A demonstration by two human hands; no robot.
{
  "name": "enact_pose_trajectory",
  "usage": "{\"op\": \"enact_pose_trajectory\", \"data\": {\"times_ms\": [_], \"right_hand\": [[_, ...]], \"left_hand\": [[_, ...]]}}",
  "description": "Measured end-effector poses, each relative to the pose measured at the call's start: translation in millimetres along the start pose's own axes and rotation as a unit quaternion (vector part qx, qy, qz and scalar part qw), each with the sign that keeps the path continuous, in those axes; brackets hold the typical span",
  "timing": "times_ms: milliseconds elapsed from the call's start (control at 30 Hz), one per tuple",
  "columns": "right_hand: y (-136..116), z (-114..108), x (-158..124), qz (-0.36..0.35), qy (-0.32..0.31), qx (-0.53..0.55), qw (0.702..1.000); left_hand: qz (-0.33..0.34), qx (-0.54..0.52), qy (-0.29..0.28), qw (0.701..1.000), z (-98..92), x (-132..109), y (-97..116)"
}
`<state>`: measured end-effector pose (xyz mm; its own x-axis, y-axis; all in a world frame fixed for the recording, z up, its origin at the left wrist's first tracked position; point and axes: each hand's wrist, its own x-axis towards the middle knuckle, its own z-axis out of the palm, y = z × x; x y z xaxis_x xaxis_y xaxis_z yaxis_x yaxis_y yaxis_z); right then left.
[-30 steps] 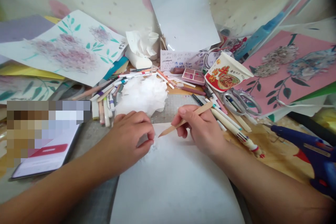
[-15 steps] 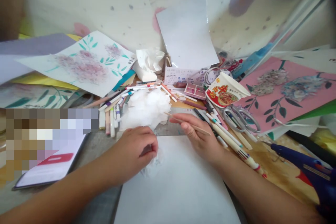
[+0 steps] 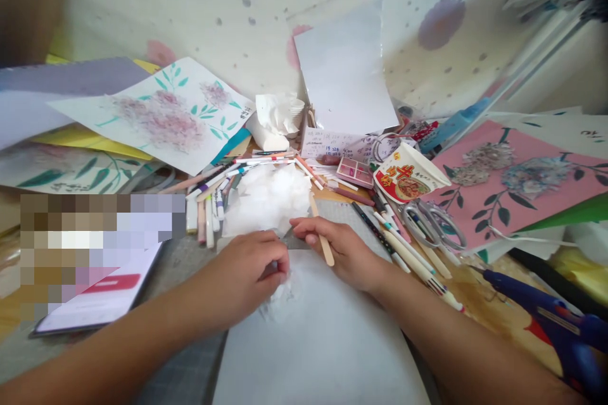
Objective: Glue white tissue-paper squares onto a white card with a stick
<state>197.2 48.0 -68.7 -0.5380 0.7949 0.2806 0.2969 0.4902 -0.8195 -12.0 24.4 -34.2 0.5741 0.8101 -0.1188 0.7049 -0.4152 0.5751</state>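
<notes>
A white sheet of paper [image 3: 323, 342] lies before me, with a small patch of pale petal-like scraps [image 3: 284, 294] near its upper left. Just above that patch is my left hand [image 3: 254, 269], its thumb and fingertips closed together; whatever they pinch is too small to make out. My right hand [image 3: 344, 250] holds a flat wooden craft stick [image 3: 325, 249], which slants up and left between the fingers. Its fingertips are a little to the right of my left hand. Behind both hands sits a heap of white tissue pieces [image 3: 273, 186].
Markers [image 3: 209, 221] ring the tissue heap. To the right are a paper noodle cup [image 3: 408, 174], scissors [image 3: 430, 228], a pink flower picture [image 3: 515, 183] and a blue glue gun [image 3: 541, 310]. A tablet-like screen [image 3: 104, 291] lies at left, below a flower painting [image 3: 166, 114].
My right hand has moved left, closer to my left hand, and the craft stick has turned more upright. My left hand stays pinched over the same spot. The camera view has shifted slightly.
</notes>
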Motion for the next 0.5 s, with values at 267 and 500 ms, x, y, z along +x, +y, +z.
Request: {"op": "enact_pose_trajectory", "data": {"times_ms": [267,500], "right_hand": [[-7,0,8,0.020,0.012,-0.016,1.000],[-26,-17,-12,0.106,0.087,0.336,0.932]], "left_hand": [[-0.034,-0.035,0.017,0.999,-5.5,-1,0],[-0.008,-0.046,0.172,0.984,-1.6,-1,-2]]}}
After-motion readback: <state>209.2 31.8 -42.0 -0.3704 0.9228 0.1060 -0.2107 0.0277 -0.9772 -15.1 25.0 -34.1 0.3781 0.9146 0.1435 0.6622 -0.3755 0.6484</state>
